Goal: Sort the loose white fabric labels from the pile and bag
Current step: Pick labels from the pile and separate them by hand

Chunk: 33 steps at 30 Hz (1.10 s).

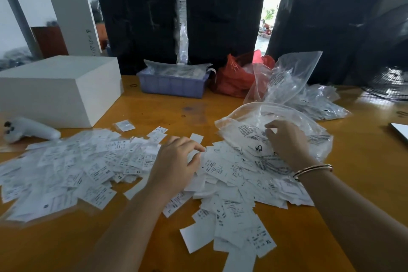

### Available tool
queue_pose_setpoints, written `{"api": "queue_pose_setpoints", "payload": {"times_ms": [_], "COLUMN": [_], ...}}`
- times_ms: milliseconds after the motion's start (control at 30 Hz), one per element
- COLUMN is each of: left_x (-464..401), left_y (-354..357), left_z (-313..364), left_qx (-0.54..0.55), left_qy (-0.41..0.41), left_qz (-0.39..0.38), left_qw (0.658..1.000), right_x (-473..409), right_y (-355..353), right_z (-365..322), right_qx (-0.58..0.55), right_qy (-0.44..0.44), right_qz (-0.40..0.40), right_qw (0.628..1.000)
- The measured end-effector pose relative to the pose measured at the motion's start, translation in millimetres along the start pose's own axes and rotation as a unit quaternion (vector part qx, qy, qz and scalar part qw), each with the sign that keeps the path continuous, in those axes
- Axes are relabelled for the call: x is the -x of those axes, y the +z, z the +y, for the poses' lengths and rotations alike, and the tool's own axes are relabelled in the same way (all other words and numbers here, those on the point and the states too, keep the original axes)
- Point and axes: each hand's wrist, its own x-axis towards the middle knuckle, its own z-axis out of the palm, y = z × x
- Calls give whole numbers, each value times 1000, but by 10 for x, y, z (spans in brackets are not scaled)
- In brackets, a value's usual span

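Observation:
A wide pile of loose white fabric labels (88, 168) with black print covers the near half of the orange table (364, 183). A clear plastic bag (254, 117) with black print lies at the pile's right side, its mouth toward me. My left hand (176, 161) rests on the pile's middle with its fingers spread and slightly bent over the labels. My right hand (284, 139), with a bracelet at the wrist, lies on the bag, its fingertips curled and pinching the plastic.
A white box (57, 88) and a white controller (28, 130) sit at the left. Behind stand a purple tray (172, 86) of bagged labels, a red plastic bag (234, 77), more clear bags (318, 99), black wrapped bundles (225, 22) and a fan (390, 84).

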Motion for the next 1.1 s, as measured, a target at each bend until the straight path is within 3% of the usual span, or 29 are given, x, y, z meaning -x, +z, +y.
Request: {"api": "queue_pose_setpoints", "payload": {"times_ms": [100,167,300,467,533,633,700,767,967,1033,1100], "left_x": [17,17,18,-2,-16,-13,-6,4,-12,-18,-30], "left_y": [11,12,8,8,0,-20,-43,-54,-50,-28,-9], "left_z": [14,7,2,24,63,94,119,146,146,124,99], "left_qx": [8,8,16,30,76,210,300,358,411,408,416], "left_qy": [4,5,8,7,-15,-73,-111,-130,-159,-174,-205], "left_qz": [-18,-25,-22,-19,-11,-26,-55,-90,-123,-101,-63], "left_qw": [1000,1000,1000,999,997,975,946,920,889,890,884], "right_x": [-52,-71,-83,16,124,411,603,737,812,786,768], "right_y": [17,24,105,55,-24,-98,-82,-35,68,91,114], "right_z": [10,14,38,-40,-180,-420,-542,-619,-700,-693,-663], "right_qx": [104,124,69,-152,-291,-511,-572,-585,-572,-536,-438], "right_qy": [33,40,28,0,-12,3,16,10,-37,-30,-35], "right_qz": [-144,-156,-79,67,80,-20,-85,-131,-204,-191,-161], "right_qw": [984,979,994,986,953,859,815,800,794,822,884]}}
